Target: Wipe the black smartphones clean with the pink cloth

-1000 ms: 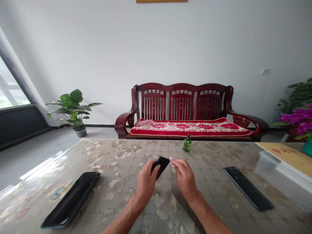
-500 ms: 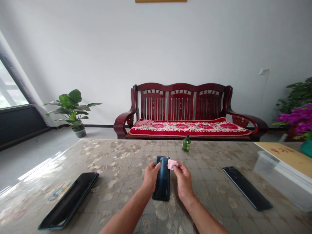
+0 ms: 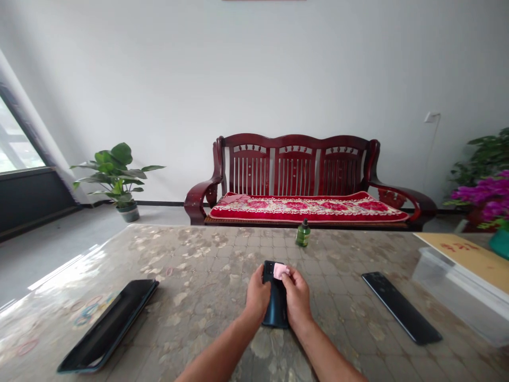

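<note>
A dark blue smartphone (image 3: 274,314), back side up with its camera block at the top left, is in front of me at the middle of the table. My left hand (image 3: 258,293) grips its left edge, thumb lying over the back. Pinched in my right hand (image 3: 297,294) is a small folded pink cloth (image 3: 280,271), which lies over the upper right of the phone's back near the cameras. The right hand covers part of the phone's right edge. Beyond the phone stands a green bottle (image 3: 303,234) with a black top.
A black tablet-like device (image 3: 109,326) lies at the left, near several rubber bands (image 3: 85,313). At the right are another dark phone (image 3: 401,307) and a clear plastic box (image 3: 457,297) under a tan board (image 3: 465,254). A wooden bench (image 3: 298,170) stands behind the table.
The phone and my left hand have shifted a little to the right. The pink cloth, earlier at the phone's right edge, is now over the upper part of its back.
</note>
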A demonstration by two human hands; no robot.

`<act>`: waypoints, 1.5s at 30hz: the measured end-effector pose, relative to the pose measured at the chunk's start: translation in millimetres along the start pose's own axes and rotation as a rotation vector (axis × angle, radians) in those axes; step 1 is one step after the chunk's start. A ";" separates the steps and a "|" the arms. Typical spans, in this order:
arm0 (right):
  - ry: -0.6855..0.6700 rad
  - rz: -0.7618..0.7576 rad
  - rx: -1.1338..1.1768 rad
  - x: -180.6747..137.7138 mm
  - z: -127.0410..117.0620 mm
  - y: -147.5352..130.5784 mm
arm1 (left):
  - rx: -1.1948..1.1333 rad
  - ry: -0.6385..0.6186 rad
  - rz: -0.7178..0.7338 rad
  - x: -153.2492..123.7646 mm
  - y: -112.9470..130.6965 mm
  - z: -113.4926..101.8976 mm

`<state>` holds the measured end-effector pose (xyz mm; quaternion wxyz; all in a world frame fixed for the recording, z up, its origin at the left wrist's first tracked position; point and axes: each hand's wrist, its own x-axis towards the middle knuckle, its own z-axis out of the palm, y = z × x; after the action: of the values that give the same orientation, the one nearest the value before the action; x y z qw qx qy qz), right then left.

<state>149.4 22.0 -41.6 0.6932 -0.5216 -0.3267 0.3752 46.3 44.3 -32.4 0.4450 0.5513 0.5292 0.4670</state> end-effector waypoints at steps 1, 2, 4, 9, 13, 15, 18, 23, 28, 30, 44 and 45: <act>-0.009 -0.014 -0.031 0.4 -0.4 0.5 | 0.033 0.007 0.006 -1.1 -1.6 -0.1; -0.015 -0.030 -0.063 0.7 -0.8 1.0 | 0.062 0.010 0.013 -2.4 -2.9 -0.4; -0.024 -0.066 -0.125 1.3 -1.3 1.9 | 0.104 0.005 0.030 -5.5 -4.9 -1.5; -0.064 -0.122 -0.242 1.1 -2.3 -0.7 | 0.229 -0.050 0.118 -12.3 -8.2 -1.8; -0.084 -0.167 -0.295 0.0 -2.5 -5.3 | 0.326 -0.093 0.185 -16.3 -12.8 1.8; -0.090 -0.188 -0.308 -0.1 -2.9 -6.6 | 0.368 -0.122 0.264 -18.2 -15.6 3.8; -0.112 -0.187 -0.323 0.4 -4.2 -7.5 | 0.469 -0.174 0.409 -21.0 -19.4 6.9; -0.140 -0.174 -0.315 0.5 -5.8 -8.4 | 0.557 -0.196 0.411 -24.6 -17.5 12.2; -0.124 -0.142 -0.292 -0.6 -4.0 -8.6 | 0.445 -0.176 0.263 -28.3 -3.6 12.8; -0.123 -0.124 -0.296 -0.9 -3.3 -9.0 | 0.427 -0.189 0.223 -29.9 0.7 11.7; 0.021 0.047 -0.078 0.7 -7.2 -3.4 | 0.432 -0.294 0.191 -34.4 11.8 7.4; 0.031 0.060 -0.035 0.9 -7.5 -2.1 | 0.452 -0.303 0.171 -34.9 14.7 7.0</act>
<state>156.6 18.8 -41.4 0.6773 -0.5488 -0.3065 0.3822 55.6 8.8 -20.6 0.3438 0.7426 0.4989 0.2854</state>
